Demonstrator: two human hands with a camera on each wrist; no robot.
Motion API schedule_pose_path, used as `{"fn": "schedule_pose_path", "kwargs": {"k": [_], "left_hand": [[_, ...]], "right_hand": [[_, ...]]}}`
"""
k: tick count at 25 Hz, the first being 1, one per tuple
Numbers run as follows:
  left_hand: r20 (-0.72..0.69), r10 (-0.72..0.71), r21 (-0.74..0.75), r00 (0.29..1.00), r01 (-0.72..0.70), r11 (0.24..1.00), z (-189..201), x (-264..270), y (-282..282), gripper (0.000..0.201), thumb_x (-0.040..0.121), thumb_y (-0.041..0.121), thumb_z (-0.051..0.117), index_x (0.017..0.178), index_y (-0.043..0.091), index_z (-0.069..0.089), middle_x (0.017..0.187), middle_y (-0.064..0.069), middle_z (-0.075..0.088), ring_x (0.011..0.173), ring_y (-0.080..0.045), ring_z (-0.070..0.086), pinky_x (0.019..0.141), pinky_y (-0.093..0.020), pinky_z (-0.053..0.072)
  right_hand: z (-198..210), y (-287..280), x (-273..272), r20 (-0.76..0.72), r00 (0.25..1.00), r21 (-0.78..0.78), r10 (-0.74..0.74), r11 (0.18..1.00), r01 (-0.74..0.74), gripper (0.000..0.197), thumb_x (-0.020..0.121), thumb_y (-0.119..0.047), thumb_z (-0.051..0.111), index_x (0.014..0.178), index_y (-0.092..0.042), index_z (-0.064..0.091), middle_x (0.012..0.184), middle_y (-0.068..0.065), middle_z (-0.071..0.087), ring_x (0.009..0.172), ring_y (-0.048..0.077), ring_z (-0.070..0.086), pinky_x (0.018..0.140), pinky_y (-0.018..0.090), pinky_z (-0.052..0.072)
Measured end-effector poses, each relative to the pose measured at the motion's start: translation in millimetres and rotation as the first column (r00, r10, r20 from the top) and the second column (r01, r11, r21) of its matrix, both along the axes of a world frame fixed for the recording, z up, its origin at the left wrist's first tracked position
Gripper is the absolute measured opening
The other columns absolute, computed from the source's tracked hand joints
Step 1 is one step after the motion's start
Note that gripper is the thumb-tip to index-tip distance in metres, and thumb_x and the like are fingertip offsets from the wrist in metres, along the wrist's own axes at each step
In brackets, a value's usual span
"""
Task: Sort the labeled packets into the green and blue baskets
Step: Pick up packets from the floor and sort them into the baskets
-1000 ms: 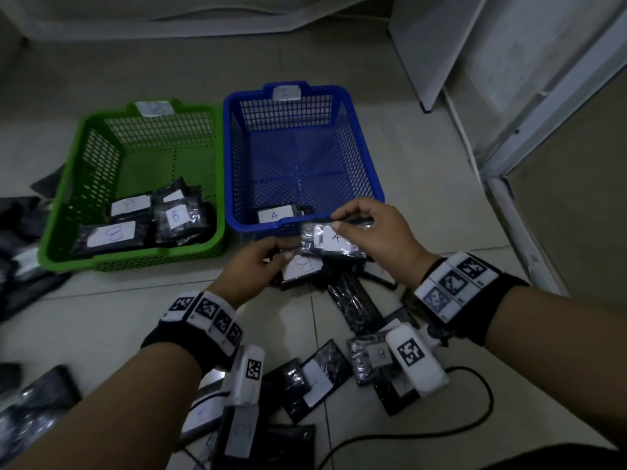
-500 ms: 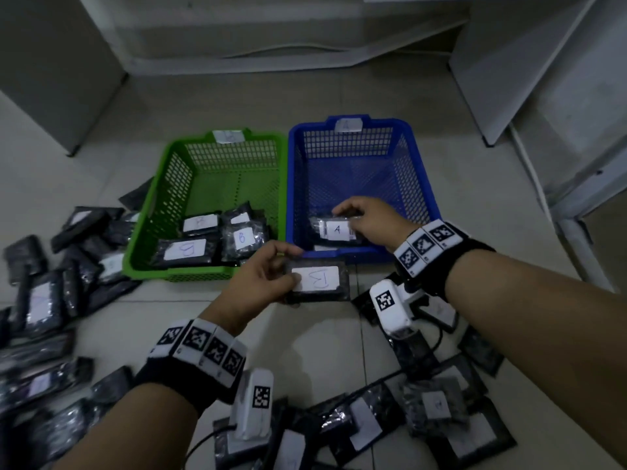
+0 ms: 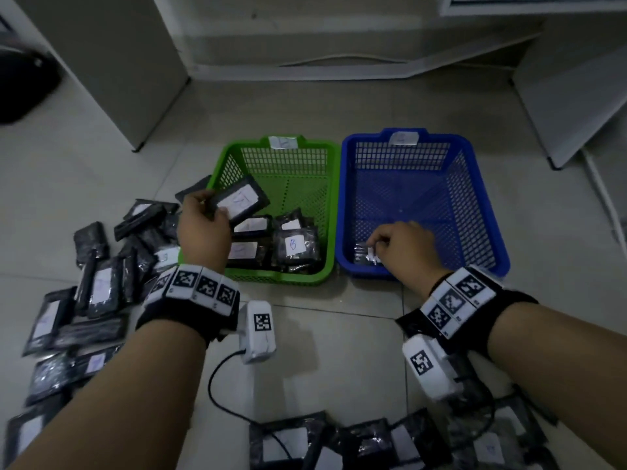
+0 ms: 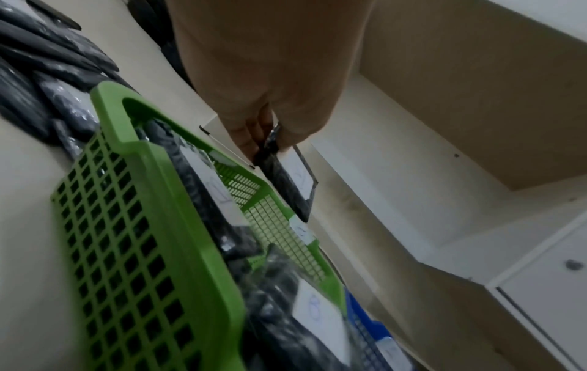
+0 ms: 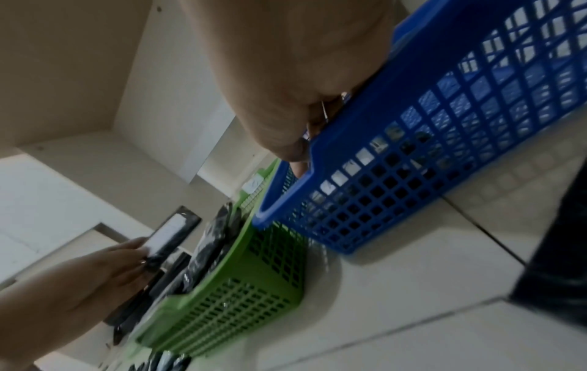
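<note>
Green basket [image 3: 325, 212]: on the tiled floor [image 3: 322, 351], its right wall touching the blue basket [image 3: 475, 198]; a paper tag sits on each far rim.
Your left hand [image 3: 203, 225]: above the green basket's left rim, thumb and fingers clamped on one end of a black labelled packet [image 3: 242, 201], which tilts out over the basket's inside. In the left wrist view the packet [image 4: 286, 180] hangs from your fingers [image 4: 247, 130] edge-on.
Packets in green: a few black packets lie along the near wall; the rightmost one [image 3: 295, 247] shows a white label marked B.
Your right hand [image 3: 403, 247]: low in the near-left corner of the blue basket, fingers curled together and pinching a shiny packet [image 3: 364, 256] with a white label. That packet seems to rest on the basket's bottom, but your hand hides most of it, so contact is not certain.
Right wrist view: your thumb and fingers [image 5: 298, 148] reach over the blue rim [image 5: 349, 135]; dark packet shapes show through the mesh.
Unsorted, left: a spread of black packets [image 3: 101, 283] on the floor beside the green basket's left wall.
Unsorted, near: more packets [image 3: 373, 442] on the floor at the bottom edge of the head view, between your forearms.
Wrist gear: marker bands and a white camera block on each wrist; a black cable [image 3: 220, 391] loops on the floor from the left one.
</note>
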State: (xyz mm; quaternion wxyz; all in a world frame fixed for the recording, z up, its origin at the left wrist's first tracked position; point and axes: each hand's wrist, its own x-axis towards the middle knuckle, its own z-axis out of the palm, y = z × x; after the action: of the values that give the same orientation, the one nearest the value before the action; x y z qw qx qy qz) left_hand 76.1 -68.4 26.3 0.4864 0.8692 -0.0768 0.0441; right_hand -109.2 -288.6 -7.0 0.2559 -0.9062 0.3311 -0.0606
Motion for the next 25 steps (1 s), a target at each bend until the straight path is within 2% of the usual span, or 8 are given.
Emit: {"fn": "schedule_pose_path", "kwargs": {"k": [5,9,11,14,17,19,21,25], "left_hand": [[-0.102,-0.148,0.404,0.984,0.176,0.898,-28.8,35.1,-1.4,0.034,0.091,0.012,0.049,0.124,0.017,0.055,0.117,-0.018,0.063,0.105,-0.037,0.058,0.086,-0.039,0.046],[-0.146,-0.212,0.469,0.966,0.257,0.845,-46.9,42.8,-8.6,0.037,0.091,0.012,0.045,0.124,0.017,0.061,0.131,-0.015,0.054,0.11,-0.037,0.055,0.09,-0.036,0.044],[-0.086,-0.218,0.522,0.972,0.23,0.821,-52.1,35.0,-12.6,0.034,0.089,0.013,0.048,0.118,0.021,0.065,0.141,-0.012,0.045,0.121,-0.037,0.048,0.103,-0.043,0.038],[0.169,-0.26,0.454,0.951,0.159,0.877,-47.6,4.8,-26.3,0.031,0.082,0.011,0.052,0.105,0.02,0.07,0.129,-0.012,0.053,0.118,-0.036,0.049,0.102,-0.048,0.037],[0.333,-0.405,0.237,0.851,0.34,0.91,-35.3,-50.0,-51.2,0.023,0.08,0.008,0.051,0.095,0.013,0.069,0.104,-0.014,0.055,0.099,-0.032,0.053,0.087,-0.038,0.044],[0.354,-0.537,0.159,0.766,0.516,0.842,-34.8,-95.1,-66.5,0.019,0.081,0.004,0.053,0.093,0.011,0.067,0.095,-0.011,0.053,0.093,-0.026,0.051,0.083,-0.032,0.042],[0.337,-0.68,0.17,0.651,0.668,0.724,-41.8,-139.5,-77.7,0.018,0.081,0.004,0.055,0.093,0.012,0.066,0.092,-0.007,0.053,0.089,-0.023,0.051,0.079,-0.03,0.041],[0.04,-0.938,0.378,0.344,0.864,0.333,-85.0,-205.7,-95.7,0.031,0.079,0.017,0.06,0.11,0.017,0.062,0.111,-0.004,0.056,0.1,-0.025,0.054,0.086,-0.033,0.045]], "right_hand": [[-1.1,16.8,-9.1,0.113,0.993,-0.029,0.022,0.999,-0.019,0.017,0.084,-0.014,0.059,0.083,-0.028,0.069,0.084,-0.005,0.054,0.098,0.025,0.05,0.089,0.042,0.041],[-6.6,25.0,-25.6,0.255,0.966,-0.155,0.051,0.988,-0.011,0.015,0.077,-0.011,0.066,0.081,-0.023,0.073,0.083,0.0,0.056,0.09,0.029,0.05,0.078,0.045,0.044],[-11.7,24.8,-38.9,0.294,0.953,-0.149,0.068,0.989,-0.025,0.018,0.077,-0.006,0.066,0.084,-0.021,0.074,0.082,0.002,0.056,0.087,0.027,0.049,0.076,0.043,0.046],[-10.1,22.8,-63.7,0.36,0.929,-0.15,0.082,0.988,-0.029,0.021,0.077,-0.002,0.061,0.086,-0.016,0.074,0.085,0.002,0.056,0.088,0.019,0.047,0.078,0.026,0.04],[-8.6,21.3,-99.5,0.387,0.922,-0.061,-0.032,0.996,0.06,0.019,0.078,0.002,0.057,0.083,-0.012,0.069,0.086,0.003,0.054,0.084,0.015,0.049,0.074,0.018,0.039],[-15.7,19.6,-126.5,0.343,0.927,0.061,-0.154,0.988,0.142,0.018,0.078,0.004,0.057,0.08,-0.011,0.067,0.086,0.002,0.056,0.078,0.013,0.053,0.072,0.012,0.042],[-29.2,13.7,-150.4,0.236,0.946,0.086,-0.222,0.974,0.207,0.019,0.078,0.002,0.057,0.082,-0.013,0.068,0.089,0.004,0.059,0.083,0.018,0.055,0.077,0.02,0.045],[-47.4,-2.1,-189.7,-0.173,0.968,-0.076,-0.181,0.983,0.17,0.036,0.076,-0.014,0.066,0.111,-0.021,0.063,0.112,0.009,0.054,0.107,0.033,0.046,0.089,0.037,0.039]]}}
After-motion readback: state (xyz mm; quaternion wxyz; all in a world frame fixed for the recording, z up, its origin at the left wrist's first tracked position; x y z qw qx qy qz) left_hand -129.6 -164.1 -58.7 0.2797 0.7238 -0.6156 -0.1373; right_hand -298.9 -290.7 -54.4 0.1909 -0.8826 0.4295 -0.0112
